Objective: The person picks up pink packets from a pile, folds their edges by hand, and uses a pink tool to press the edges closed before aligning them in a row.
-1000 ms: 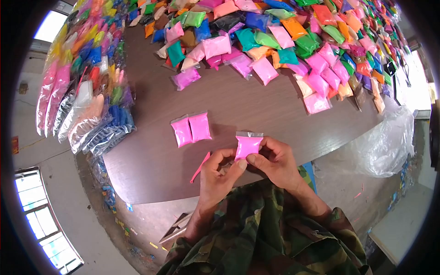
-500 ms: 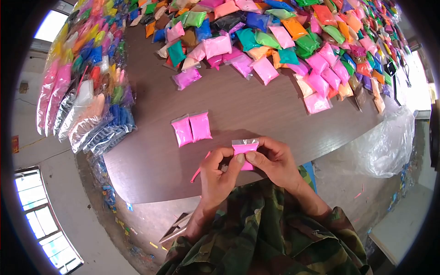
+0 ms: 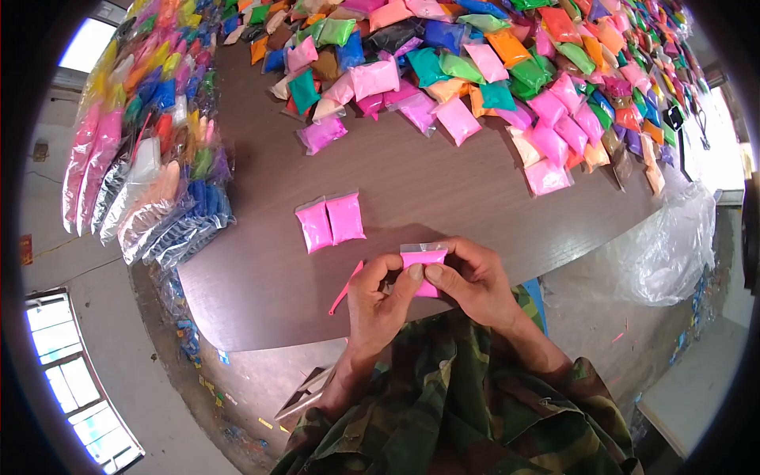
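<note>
Both hands pinch one small clear bag filled with pink material (image 3: 425, 257) at the near edge of the table. My left hand (image 3: 378, 299) grips its left side, thumb on the front face. On the right side, my right hand (image 3: 475, 283) holds it the same way, fingers behind. The bag's clear top strip points away from me. Beside my left hand lies a thin pink stick-like tool (image 3: 346, 289), partly hidden by that hand. Two filled pink bags, a left one (image 3: 315, 227) and a right one (image 3: 346, 218), lie side by side beyond my hands.
A large heap of small colourful bags (image 3: 491, 71) covers the far side of the brown table (image 3: 261, 293). Long clear packs of coloured material (image 3: 150, 158) are stacked at the left edge. A crumpled clear plastic bag (image 3: 665, 253) hangs at the right edge.
Almost nothing differs. Both hands keep their pinch on the pink bag, with only a slight shift of the fingers and the bag.
</note>
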The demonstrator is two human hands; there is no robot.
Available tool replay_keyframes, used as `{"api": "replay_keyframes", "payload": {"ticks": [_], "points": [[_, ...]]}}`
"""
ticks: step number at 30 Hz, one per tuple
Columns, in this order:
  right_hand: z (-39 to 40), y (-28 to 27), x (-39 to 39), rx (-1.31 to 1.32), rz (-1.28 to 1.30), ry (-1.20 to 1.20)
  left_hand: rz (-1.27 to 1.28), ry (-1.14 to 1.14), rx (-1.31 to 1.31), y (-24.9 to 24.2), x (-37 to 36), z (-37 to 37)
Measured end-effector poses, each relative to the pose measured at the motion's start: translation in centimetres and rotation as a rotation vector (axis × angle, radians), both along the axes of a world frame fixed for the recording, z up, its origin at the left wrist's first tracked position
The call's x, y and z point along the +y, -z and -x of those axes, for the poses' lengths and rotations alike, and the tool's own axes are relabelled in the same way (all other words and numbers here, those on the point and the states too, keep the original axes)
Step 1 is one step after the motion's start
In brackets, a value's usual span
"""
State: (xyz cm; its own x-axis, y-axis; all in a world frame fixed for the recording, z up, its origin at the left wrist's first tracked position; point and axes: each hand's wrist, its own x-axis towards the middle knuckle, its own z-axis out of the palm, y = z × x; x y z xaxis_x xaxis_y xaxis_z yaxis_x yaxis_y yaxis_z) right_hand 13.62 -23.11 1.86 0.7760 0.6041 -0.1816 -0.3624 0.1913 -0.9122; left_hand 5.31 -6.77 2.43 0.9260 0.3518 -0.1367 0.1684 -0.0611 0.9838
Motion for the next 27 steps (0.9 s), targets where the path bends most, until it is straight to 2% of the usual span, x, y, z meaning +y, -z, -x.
{"api": "replay_keyframes", "payload": {"ticks": [3,6,9,18,21,24,27], "points": [[0.0,0.6,-0.1,0.037,-0.017,-0.003,-0.037,0.007,-0.051,-0.2,-0.1,-0.3],[0.4,0.6,0.3,0.036,-0.051,0.071,-0.014,0.010,0.004,-1.0,-0.1,-0.5],[0.5,1.0,0.5,0.058,-0.092,0.151,0.150,-0.050,0.086,-0.5,-1.0,-0.2],[0.1,0.5,0.2,0.045,-0.132,0.038,0.018,-0.030,0.032,0.4,-0.5,0.3],[0.1,0.8,0.0,0.049,-0.057,0.042,-0.019,-0.030,-0.025,0.6,-0.9,0.2],[0.4,1.3,-0.2,0.052,-0.079,0.072,0.026,0.022,0.097,0.2,-0.3,0.6],[0.8,1.9,-0.1,0.071,-0.119,0.136,0.247,-0.035,-0.006,-0.7,-1.1,0.0]]}}
